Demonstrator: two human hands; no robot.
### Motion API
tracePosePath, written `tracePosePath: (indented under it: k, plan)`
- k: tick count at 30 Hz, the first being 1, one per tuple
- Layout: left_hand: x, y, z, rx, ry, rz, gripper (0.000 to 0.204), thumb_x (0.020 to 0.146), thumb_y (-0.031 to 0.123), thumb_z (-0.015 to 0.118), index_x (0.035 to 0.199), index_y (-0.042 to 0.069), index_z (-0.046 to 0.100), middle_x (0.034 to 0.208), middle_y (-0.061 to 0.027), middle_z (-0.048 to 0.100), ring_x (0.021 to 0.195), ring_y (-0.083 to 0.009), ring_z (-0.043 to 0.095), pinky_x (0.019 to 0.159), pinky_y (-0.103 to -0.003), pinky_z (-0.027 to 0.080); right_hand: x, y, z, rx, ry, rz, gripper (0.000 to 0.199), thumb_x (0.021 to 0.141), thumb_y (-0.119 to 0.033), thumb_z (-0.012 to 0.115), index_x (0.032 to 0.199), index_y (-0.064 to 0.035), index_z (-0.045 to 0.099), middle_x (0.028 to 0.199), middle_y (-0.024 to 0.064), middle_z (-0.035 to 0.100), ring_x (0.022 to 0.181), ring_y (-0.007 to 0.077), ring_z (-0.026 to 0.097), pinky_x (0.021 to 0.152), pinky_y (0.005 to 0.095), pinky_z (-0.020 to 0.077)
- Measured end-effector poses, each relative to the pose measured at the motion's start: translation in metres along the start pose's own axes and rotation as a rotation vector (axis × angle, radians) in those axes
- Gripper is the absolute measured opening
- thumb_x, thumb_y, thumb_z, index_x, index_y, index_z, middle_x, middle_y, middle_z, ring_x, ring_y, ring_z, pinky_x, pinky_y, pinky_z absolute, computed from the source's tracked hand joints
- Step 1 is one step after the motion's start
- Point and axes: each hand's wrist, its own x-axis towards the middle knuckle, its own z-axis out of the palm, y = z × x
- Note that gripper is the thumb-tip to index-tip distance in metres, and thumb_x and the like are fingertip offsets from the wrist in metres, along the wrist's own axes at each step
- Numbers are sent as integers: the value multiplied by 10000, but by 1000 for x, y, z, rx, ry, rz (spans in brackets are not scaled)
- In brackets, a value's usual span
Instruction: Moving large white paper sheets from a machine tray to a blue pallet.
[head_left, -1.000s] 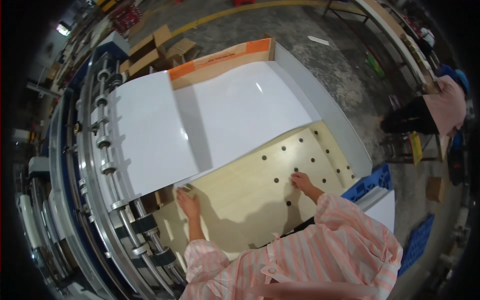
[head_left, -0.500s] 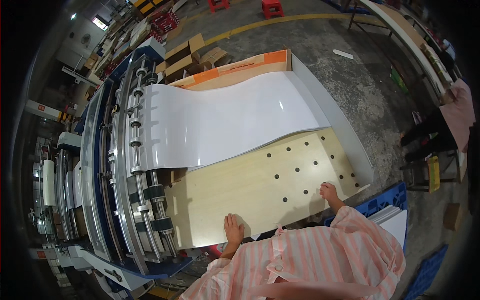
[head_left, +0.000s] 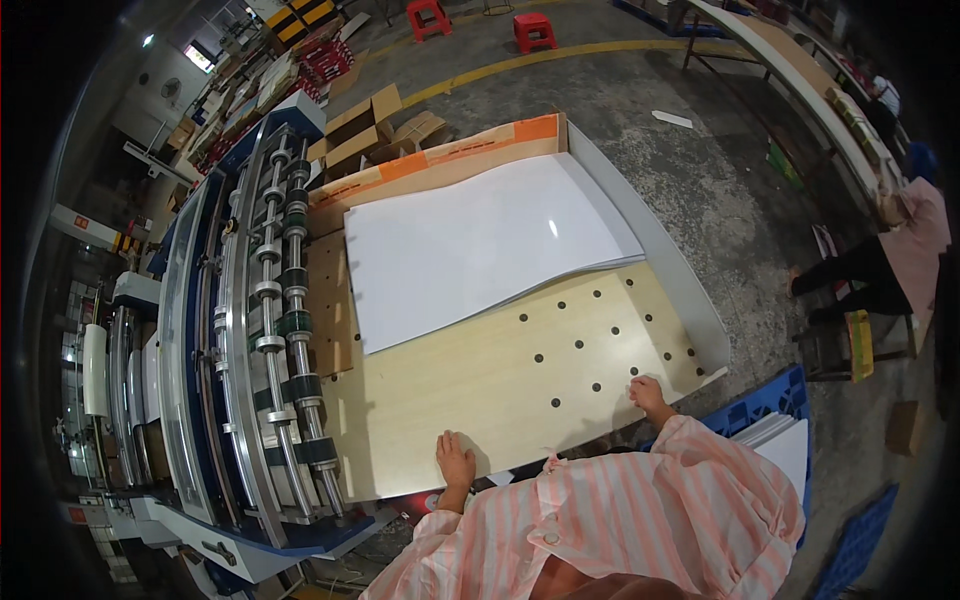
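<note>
My left hand (head_left: 455,460) rests on the near edge of a pale wooden board (head_left: 430,410) dotted with black round plugs. Its fingers are stretched out and it holds nothing. Farther right, my right hand (head_left: 650,393) is at the same near edge, its fingers curled in and no object visible in them. Beyond both hands lies a stack of large glossy white sheets (head_left: 480,250) on the far part of the board, touched by neither hand. The stack's left edge lies apart from the machine's metal rollers (head_left: 270,290).
An orange-edged cardboard wall (head_left: 450,155) and a grey side panel (head_left: 650,240) bound the board at the back and right. Blue pallets (head_left: 790,390) and a pile of white sheets (head_left: 780,445) are at my right. Another person (head_left: 910,240) is at the far right, near a long table.
The top white sheet has come off the rollers and moved right onto the stack, now lying flatter. My view has shifted slightly; both hands remain at the board's near edge.
</note>
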Motion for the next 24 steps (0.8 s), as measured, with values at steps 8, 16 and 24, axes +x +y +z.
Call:
tracePosePath:
  k: [8, 16, 24]
  plan:
    - [1, 1, 0, 6, 11, 16, 483, 652, 109, 538, 1102, 8, 395, 1198, -183, 343, 1132, -349, 276, 925, -429, 243, 7, 1, 2, -7, 17, 26, 164, 757, -127, 463, 870, -27, 529, 613, 49, 511, 518, 172, 496, 446, 284, 404]
    - [-11, -17, -11, 218, 131, -303, 579, 772, 306, 460, 1239, 30, 255, 1297, -190, 204, 1212, -373, 114, 952, -511, 101, -24, -150, -48, -1076, 837, -831, 497, 673, -185, 554, 1132, -67, 402, 1211, 119, 334, 1147, 270, 269, 938, 440, 204]
    - [-11, -24, -6, 373, 134, -312, 566, 798, 365, 409, 1260, 77, 253, 1318, -180, 176, 1212, -371, 125, 961, -497, 92, 24, -140, -126, -1003, 826, -334, 144, 799, -169, 413, 835, -46, 481, 790, 181, 561, 705, 345, 561, 593, 436, 439]
